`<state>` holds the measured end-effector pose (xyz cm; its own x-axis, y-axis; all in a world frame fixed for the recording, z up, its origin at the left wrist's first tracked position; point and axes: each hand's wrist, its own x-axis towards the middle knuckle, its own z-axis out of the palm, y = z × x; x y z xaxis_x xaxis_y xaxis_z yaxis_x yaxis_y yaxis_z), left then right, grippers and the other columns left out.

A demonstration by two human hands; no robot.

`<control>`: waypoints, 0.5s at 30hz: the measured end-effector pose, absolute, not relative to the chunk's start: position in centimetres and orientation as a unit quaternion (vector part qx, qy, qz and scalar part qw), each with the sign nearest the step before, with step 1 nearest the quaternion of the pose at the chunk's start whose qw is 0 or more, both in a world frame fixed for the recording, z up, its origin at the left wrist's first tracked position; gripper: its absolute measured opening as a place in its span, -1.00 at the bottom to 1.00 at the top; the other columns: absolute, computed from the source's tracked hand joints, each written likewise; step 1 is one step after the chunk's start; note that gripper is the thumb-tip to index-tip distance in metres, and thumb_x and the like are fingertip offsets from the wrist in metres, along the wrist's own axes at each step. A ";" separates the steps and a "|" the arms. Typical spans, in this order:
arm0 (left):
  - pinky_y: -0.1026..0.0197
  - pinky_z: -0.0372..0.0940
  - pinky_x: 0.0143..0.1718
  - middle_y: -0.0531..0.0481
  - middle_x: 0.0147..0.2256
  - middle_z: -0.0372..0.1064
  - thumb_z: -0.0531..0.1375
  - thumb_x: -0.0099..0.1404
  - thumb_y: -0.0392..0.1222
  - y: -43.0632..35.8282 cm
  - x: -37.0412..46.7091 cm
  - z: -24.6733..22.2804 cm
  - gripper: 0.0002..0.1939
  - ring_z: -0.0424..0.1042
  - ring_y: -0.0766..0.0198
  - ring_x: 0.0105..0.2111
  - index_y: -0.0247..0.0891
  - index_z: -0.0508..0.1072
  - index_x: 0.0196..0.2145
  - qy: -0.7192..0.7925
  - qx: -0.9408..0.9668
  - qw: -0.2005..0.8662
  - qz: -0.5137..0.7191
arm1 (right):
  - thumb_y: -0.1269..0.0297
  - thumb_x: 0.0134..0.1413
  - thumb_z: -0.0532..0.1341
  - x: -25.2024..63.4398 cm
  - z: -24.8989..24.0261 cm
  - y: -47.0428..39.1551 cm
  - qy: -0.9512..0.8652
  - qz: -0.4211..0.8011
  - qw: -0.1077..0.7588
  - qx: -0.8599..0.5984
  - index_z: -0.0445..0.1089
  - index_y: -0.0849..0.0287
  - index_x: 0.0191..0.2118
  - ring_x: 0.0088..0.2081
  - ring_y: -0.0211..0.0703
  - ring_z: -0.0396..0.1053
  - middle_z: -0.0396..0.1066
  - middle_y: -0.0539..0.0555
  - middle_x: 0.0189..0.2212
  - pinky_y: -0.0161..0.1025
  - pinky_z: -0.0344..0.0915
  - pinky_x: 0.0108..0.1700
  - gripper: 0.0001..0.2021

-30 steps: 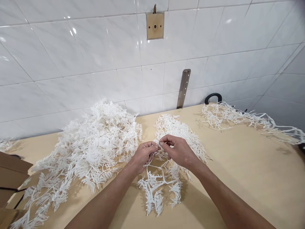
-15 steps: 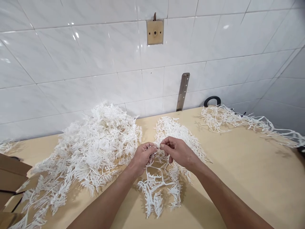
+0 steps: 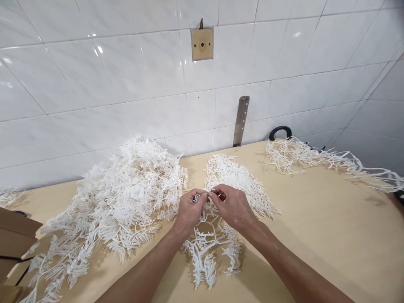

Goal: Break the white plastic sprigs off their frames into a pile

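Observation:
My left hand [image 3: 191,209] is closed on the stem end of a white plastic branch [image 3: 202,244], whose feathery tips hang down over the table. Against its thumb, my right hand [image 3: 232,206] pinches at the same spot; whatever small part lies between those fingertips is hidden. Just behind both hands is a smaller pile of white sprigs [image 3: 233,172]. To the left spreads a large, tangled heap of white plastic branches [image 3: 132,185].
Thin bare white stems [image 3: 315,155] lie at the right rear, near a black handle [image 3: 280,132]. A cardboard box [image 3: 17,240] stands at the left edge. On the tiled wall are a wall plate [image 3: 202,44] and a metal strip [image 3: 241,121]. The tabletop [image 3: 322,235] is light wood.
My right hand has moved slightly left, and its fingertips now meet those of my left hand. The hanging branch stays nearly in place.

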<state>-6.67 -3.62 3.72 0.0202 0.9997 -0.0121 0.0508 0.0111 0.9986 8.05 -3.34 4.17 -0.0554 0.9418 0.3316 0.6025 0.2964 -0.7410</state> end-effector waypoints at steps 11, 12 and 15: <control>0.37 0.03 -0.69 0.16 -0.74 0.20 0.27 0.14 -0.04 -3.7 -6.0 3.2 -0.76 0.10 0.45 -0.75 -0.30 0.50 -0.40 0.545 0.509 0.453 0.489 | 0.29 0.20 0.12 8.1 4.3 -3.2 -0.705 0.195 0.348 -0.587 0.46 0.13 -0.37 -0.48 -0.19 0.39 0.50 0.00 -0.49 -0.27 0.21 -0.39 -0.81; 0.37 0.02 -0.70 0.17 -0.74 0.20 0.26 0.14 -0.05 -3.7 -6.0 3.3 -0.78 0.10 0.45 -0.75 -0.29 0.49 -0.41 0.552 0.503 0.455 0.485 | 0.30 0.20 0.12 8.0 4.2 -3.3 -0.707 0.191 0.345 -0.587 0.45 0.14 -0.36 -0.48 -0.19 0.38 0.49 0.00 -0.49 -0.27 0.20 -0.39 -0.81; 0.37 -0.02 -0.71 0.16 -0.75 0.18 0.24 0.14 -0.09 -3.8 -5.9 3.9 -0.81 0.10 0.43 -0.75 -0.29 0.47 -0.43 0.567 0.485 0.485 0.457 | 0.35 0.23 0.08 7.6 3.5 -3.3 -0.731 0.138 0.350 -0.569 0.40 0.16 -0.34 -0.42 -0.17 0.37 0.47 0.04 -0.43 -0.26 0.18 -0.36 -0.82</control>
<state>-5.89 -3.80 3.87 -0.0602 0.9925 -0.1065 0.1064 0.1124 0.9879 7.65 -3.33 3.45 -0.1083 0.9286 0.3549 0.7352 0.3151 -0.6001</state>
